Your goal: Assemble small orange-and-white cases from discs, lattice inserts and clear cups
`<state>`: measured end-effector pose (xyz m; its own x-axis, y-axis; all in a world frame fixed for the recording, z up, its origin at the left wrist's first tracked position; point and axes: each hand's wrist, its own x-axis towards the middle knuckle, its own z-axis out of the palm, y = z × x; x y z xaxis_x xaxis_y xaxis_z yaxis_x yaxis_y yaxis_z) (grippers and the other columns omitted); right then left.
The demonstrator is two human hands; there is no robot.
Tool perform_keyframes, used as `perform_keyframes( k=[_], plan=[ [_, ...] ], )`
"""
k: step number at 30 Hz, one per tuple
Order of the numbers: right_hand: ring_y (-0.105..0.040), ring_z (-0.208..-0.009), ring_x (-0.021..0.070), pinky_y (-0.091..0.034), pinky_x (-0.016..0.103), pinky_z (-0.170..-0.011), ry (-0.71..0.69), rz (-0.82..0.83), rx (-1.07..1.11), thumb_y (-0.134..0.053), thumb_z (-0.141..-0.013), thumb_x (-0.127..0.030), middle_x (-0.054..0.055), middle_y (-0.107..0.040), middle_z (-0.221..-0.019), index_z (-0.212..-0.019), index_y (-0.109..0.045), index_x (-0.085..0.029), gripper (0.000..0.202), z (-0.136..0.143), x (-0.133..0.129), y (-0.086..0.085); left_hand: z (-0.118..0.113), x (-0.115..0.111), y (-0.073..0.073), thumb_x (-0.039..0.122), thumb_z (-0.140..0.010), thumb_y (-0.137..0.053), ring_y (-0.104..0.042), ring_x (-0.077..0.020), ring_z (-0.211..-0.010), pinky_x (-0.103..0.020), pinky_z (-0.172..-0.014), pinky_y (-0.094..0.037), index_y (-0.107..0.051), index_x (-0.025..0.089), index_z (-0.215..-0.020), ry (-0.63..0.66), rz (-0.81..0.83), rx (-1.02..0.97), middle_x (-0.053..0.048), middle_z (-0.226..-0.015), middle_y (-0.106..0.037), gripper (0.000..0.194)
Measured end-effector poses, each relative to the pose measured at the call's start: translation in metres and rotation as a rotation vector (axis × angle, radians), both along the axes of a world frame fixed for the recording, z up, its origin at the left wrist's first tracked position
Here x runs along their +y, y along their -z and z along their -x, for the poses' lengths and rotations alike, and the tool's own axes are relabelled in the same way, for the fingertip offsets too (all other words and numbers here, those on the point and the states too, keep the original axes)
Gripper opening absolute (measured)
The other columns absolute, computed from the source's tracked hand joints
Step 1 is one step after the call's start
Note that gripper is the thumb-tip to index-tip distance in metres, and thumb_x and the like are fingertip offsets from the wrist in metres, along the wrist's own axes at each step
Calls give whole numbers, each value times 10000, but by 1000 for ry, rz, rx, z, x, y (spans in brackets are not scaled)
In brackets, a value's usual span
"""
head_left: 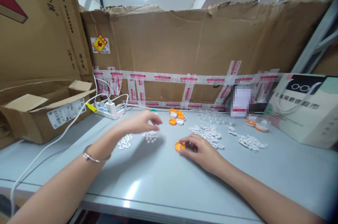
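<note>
My right hand pinches an orange round piece between thumb and fingers at the middle of the table. My left hand hovers with its thumb and fingers apart and nothing visible between them. Below it lies a cluster of small white parts, and a second group of white round parts sits left of that. Behind the hands are several orange and white rings. White patterned pieces lie behind my right hand, with another pile of them farther right.
An open cardboard box and a power strip with white cables stand at the left. Clear cups and orange-based pieces are at the back right, near a paper bag. A large cardboard sheet closes the back.
</note>
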<state>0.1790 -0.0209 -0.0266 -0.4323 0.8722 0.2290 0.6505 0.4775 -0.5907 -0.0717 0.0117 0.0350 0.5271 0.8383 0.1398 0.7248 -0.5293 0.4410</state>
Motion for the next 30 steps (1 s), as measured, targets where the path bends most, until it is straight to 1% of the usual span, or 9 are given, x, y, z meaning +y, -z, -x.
perform_keyframes(
  k=[2, 3, 5, 7, 10, 12, 14, 20, 30],
  plan=[
    [-523, -812, 176, -401, 301, -728, -4, -1, 4, -563, -773, -406, 44, -590, -861, -938, -659, -230, 260, 1, 0, 1, 42, 14, -13, 286, -723, -549, -590, -168, -863, -233, -748, -430, -639, 183, -908, -168, 9, 152, -34, -946, -665, 229],
    [-523, -816, 175, -400, 299, -728, -6, -2, 5, -559, -775, -408, 43, -590, -863, -937, -658, -232, 259, 1, 1, 1, 62, 21, -15, 265, -693, -554, -593, -171, -837, -228, -711, -427, -642, 187, -875, -277, 42, 257, -25, -920, -670, 217],
    [-522, -825, 177, -400, 298, -731, -7, -4, 7, -554, -777, -418, 42, -590, -864, -933, -658, -234, 263, 2, 1, 0, 93, 34, -14, 207, -613, -578, -599, -194, -724, -238, -617, -417, -658, 150, -755, -335, 117, 339, -51, -778, -677, 173],
    [-521, -829, 178, -401, 300, -734, -6, -2, 5, -552, -777, -429, 41, -590, -861, -935, -659, -236, 271, 3, 1, 0, 108, 42, -7, 184, -577, -575, -590, -183, -676, -228, -587, -406, -654, 146, -696, -336, 169, 370, -48, -722, -671, 148],
    [-519, -828, 178, -403, 301, -732, -2, -1, 5, -552, -777, -434, 41, -591, -861, -942, -660, -241, 277, 3, 1, 0, 103, 46, 3, 215, -596, -562, -578, -159, -715, -201, -605, -401, -650, 165, -753, -282, 185, 354, -32, -774, -671, 186],
    [-519, -818, 174, -404, 299, -725, -4, -3, 6, -548, -781, -432, 39, -591, -855, -943, -663, -242, 275, 3, 0, 0, 94, 46, 5, 247, -616, -560, -575, -150, -738, -190, -618, -398, -644, 179, -776, -229, 197, 342, -20, -798, -670, 193],
    [-519, -810, 172, -405, 297, -722, -7, -7, 4, -551, -781, -426, 40, -591, -845, -942, -665, -238, 272, 3, 0, -1, 86, 44, 6, 255, -614, -567, -571, -148, -718, -191, -608, -393, -643, 181, -754, -195, 219, 349, -16, -775, -667, 176],
    [-512, -817, 178, -402, 311, -741, -19, -15, 9, -572, -772, -387, 49, -595, -852, -941, -667, -222, 255, 3, 1, 0, 86, 46, 8, 258, -582, -587, -546, -151, -633, -207, -545, -366, -663, 165, -715, -218, 260, 394, -33, -703, -666, 179],
    [-525, -834, 181, -411, 310, -739, -7, -13, 10, -574, -762, -392, 46, -600, -863, -933, -663, -226, 254, 2, 1, 2, 78, 46, 13, 273, -554, -590, -495, -119, -550, -190, -484, -323, -677, 178, -650, -222, 258, 405, -5, -600, -631, 160]
  ],
)
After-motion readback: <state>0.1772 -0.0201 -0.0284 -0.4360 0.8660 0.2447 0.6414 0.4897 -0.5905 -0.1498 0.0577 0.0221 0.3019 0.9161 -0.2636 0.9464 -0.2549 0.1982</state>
